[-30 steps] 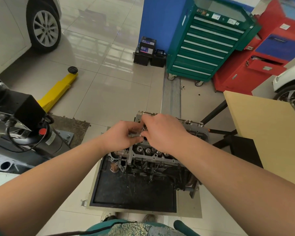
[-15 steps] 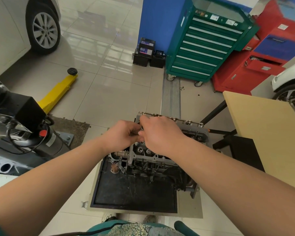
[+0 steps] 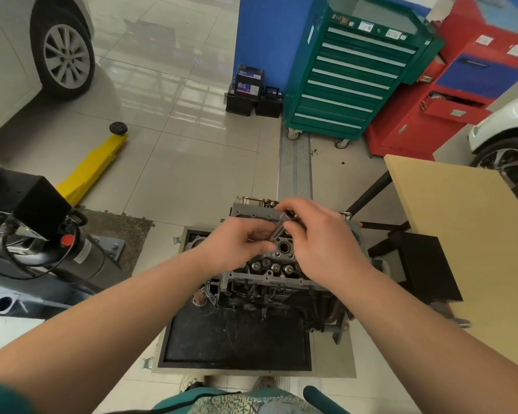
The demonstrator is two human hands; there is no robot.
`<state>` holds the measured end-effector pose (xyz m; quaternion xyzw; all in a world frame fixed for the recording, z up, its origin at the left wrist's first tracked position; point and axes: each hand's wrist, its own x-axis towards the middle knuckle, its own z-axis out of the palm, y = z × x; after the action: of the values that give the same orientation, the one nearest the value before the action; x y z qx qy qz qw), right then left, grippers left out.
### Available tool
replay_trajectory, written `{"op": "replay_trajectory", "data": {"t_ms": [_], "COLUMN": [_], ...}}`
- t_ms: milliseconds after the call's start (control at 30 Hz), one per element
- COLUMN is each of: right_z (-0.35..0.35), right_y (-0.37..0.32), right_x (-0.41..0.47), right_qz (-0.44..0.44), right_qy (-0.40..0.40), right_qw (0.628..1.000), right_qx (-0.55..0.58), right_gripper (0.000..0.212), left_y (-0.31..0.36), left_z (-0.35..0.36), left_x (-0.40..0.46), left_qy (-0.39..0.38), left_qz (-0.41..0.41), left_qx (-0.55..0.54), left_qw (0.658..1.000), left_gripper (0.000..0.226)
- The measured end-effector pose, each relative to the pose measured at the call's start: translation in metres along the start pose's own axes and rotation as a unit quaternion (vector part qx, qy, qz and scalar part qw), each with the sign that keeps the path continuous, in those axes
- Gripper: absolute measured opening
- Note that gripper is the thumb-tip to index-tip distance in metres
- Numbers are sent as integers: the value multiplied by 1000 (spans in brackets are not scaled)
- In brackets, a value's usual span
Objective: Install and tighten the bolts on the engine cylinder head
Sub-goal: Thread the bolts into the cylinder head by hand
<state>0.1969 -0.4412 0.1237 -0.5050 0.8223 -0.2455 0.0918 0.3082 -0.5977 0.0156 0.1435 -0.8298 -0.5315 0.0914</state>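
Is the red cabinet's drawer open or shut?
Open. The red cabinet has one drawer pulled out, with a dark gap above its front.

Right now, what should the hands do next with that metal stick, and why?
Probably lower the bolt into a hole in the cylinder head. Both the left hand and right hand pinch it, tilted, just above the head.

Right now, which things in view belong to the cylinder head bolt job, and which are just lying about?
In the job:
- cylinder head
- long metal bolt or tool, held over the head
- left hand and right hand, both gripping it

Lying about:
- green tool cabinet
- yellow lift arm
- car batteries
- wooden table
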Motion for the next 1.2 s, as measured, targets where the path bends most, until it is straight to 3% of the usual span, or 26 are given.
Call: {"op": "replay_trajectory", "data": {"t_ms": [100,300,600,700,767,900,1000,1100,1200], "right_z": [-4,-4,1,1,3,-4,-15,-20,-19], "right_y": [9,21,26,24,23,17,15,16,8], "right_x": [-8,-16,-7,-6,-6,0,3,6,12], "right_qz": [24,57,61,61,60,42,-21,-34,21], "right_qy": [8,-9,-10,-22,-25,-28,-92,-129,-87], "right_qw": [1000,998,998,998,996,981,987,975,964], "right_qx": [-3,-16,-16,-29,-63,-188,-133,-177,-249], "right_gripper": [31,31,29,29,32,58,46,21,43], "left_y": [9,7,1,-3,-4,9,12,9,18], "left_z": [14,27,27,30,32,30,20,14,17], "left_x": [9,17,25,21,17,16,23,27,29], "left_qy": [-19,-47,-37,-39,-20,36,-2,-61,-38], "left_qz": [31,33,27,26,26,87,85,72,81], "left_qx": [3,28,25,30,2,13,57,76,58], "left_qw": [999,998,999,998,999,995,995,993,994], "left_gripper": [14,12,39,30,23,33,33,26,13]}}
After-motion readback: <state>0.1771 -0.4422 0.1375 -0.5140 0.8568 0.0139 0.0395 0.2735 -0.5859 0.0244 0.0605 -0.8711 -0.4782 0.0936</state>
